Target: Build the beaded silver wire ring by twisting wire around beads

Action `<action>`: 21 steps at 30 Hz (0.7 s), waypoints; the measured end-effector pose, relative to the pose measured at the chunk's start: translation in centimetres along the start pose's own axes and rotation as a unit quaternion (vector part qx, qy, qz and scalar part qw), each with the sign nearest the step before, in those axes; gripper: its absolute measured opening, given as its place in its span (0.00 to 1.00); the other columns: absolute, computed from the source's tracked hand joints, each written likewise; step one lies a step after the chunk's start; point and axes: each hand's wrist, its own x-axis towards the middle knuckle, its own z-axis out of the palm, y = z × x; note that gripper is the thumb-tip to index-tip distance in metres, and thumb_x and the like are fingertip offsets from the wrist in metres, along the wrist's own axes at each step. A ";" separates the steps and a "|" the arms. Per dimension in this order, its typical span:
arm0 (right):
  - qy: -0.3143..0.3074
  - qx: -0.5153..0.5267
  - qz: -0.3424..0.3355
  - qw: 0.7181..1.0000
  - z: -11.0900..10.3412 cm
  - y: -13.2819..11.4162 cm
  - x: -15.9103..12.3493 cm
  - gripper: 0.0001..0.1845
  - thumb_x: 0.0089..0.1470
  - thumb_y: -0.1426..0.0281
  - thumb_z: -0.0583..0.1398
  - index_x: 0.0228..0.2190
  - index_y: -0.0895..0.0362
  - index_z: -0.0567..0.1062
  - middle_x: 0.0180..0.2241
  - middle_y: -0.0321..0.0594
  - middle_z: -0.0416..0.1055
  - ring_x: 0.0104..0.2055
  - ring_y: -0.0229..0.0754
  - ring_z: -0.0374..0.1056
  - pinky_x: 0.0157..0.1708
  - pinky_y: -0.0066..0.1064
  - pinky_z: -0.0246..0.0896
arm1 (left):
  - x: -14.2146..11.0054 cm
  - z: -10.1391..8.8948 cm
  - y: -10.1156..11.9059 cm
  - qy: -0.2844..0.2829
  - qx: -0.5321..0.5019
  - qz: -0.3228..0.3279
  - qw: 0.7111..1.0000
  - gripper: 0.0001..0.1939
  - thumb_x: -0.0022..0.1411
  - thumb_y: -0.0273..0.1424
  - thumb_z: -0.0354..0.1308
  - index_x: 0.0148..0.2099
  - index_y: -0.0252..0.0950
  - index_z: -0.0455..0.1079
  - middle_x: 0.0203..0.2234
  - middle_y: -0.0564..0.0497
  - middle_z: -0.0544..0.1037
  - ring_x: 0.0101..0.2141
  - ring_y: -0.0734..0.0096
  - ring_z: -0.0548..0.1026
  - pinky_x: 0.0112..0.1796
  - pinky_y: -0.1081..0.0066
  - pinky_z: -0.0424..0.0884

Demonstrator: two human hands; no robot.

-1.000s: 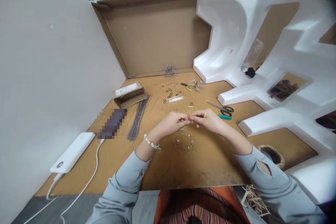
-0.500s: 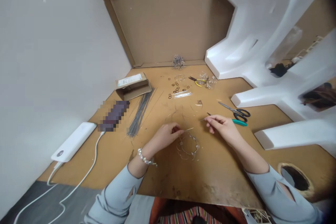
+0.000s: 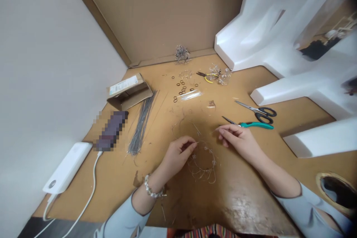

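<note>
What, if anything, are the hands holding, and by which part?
The right hand pinches a thin, pale strand near its visible tip. The left hand pinches a thin, pale sliver; by which part cannot be told.

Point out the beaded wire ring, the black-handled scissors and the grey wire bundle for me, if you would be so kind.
Beaded wire ring [image 3: 214, 163], head view: a bead on its right side.
Black-handled scissors [image 3: 258, 110], head view: where blades meet handles.
Grey wire bundle [image 3: 142, 123], head view: midway along the strands.

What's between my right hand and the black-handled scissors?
The head view shows a teal-handled tool lying between your right hand and the black-handled scissors.
</note>
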 end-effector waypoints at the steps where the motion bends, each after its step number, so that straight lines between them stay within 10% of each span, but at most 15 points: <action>1: 0.001 0.000 0.004 1.000 0.0 -0.1 0.0 0.22 0.43 0.51 0.63 0.30 0.58 0.77 0.22 0.37 0.72 0.18 0.33 0.63 0.21 0.27 0.61 | 0.0 0.1 0.0 -0.009 -0.040 -0.018 0.999 0.13 0.60 0.41 0.55 0.35 0.35 0.70 0.27 0.50 0.74 0.29 0.71 0.71 0.32 0.72 0.68; 21: -0.050 0.047 0.043 0.997 0.5 -0.1 -0.5 0.19 0.44 0.54 0.63 0.29 0.58 0.77 0.22 0.37 0.71 0.20 0.33 0.63 0.22 0.28 0.60 | 0.2 0.1 1.2 -0.051 -0.254 -0.103 0.960 0.16 0.55 0.42 0.61 0.32 0.32 0.69 0.28 0.50 0.76 0.26 0.77 0.71 0.29 0.75 0.67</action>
